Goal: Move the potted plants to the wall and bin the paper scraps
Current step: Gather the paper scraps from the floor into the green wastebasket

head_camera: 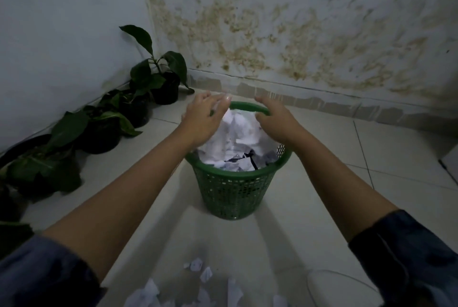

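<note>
Green plastic mesh bin (238, 187) stands at frame centre, heaped with white paper (235, 138). Both hands hover over its far rim: left hand (202, 118) with fingers loosely spread, blurred, something pale at the fingertips; cannot tell whether it is a scrap being let go. Right hand (272, 118) spread, holding nothing. Remaining paper scraps (198, 284) lie on the tiled floor (322, 195) at bottom centre, nearer the viewer than the bin, roughly midway between the forearms and cut off by the lower edge. Potted plants (104, 118) line the wall (62, 34) at left; the nearest are dim and partly cropped.
</note>
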Available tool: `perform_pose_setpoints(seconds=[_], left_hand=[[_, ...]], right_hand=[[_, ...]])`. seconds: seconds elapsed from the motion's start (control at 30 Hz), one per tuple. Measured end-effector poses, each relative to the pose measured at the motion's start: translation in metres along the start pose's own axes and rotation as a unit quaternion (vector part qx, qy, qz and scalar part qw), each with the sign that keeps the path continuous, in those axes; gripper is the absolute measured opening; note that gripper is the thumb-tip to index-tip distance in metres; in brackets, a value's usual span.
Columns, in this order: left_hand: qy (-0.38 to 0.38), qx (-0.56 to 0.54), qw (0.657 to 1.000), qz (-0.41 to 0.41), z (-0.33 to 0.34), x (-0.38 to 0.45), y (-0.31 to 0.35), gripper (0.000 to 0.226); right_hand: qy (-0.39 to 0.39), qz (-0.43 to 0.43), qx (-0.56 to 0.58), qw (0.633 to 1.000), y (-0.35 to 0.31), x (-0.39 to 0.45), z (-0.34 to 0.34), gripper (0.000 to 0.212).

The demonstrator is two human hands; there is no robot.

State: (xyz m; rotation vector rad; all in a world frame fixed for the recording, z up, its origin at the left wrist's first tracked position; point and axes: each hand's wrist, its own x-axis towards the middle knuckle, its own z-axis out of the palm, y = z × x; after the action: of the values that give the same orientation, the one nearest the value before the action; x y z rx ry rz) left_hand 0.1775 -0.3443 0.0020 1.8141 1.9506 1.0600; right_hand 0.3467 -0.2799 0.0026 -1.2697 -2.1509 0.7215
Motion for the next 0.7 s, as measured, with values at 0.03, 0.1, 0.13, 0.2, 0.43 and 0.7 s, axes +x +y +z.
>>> perform_pose_setpoints(seconds=[0.03,0.1,0.13,0.2,0.43,0.7], left_hand=[[-0.047,0.055,0.997,-0.01,0.003,0.0,-0.009,0.07],[-0.158,0.182,0.97,-0.021,0.01,-0.002,-0.02,0.07],[-0.206,0.223,0.953,-0.025,0.015,-0.004,-0.021,0.072],[-0.265,0.276,0.923,-0.023,0.025,-0.003,-0.023,0.076],[-0.348,0.375,0.857,-0.052,0.039,0.004,-0.027,0.071],[-0.045,0.218,0.971,0.084,0.019,-0.046,-0.011,0.061]], right_hand=[[-0.018,-0.02,-0.028,0.999,0.002,-0.002,0.0,0.049],[-0.083,-0.04,-0.11,0.99,0.003,-0.004,0.004,0.053],[-0.13,-0.03,-0.159,0.978,0.004,-0.005,0.01,0.054],[-0.201,-0.003,-0.26,0.944,0.008,-0.007,0.024,0.053],[-0.19,0.016,-0.373,0.908,0.021,-0.007,0.042,0.049],[0.068,-0.137,-0.178,0.972,0.004,-0.046,0.026,0.037]])
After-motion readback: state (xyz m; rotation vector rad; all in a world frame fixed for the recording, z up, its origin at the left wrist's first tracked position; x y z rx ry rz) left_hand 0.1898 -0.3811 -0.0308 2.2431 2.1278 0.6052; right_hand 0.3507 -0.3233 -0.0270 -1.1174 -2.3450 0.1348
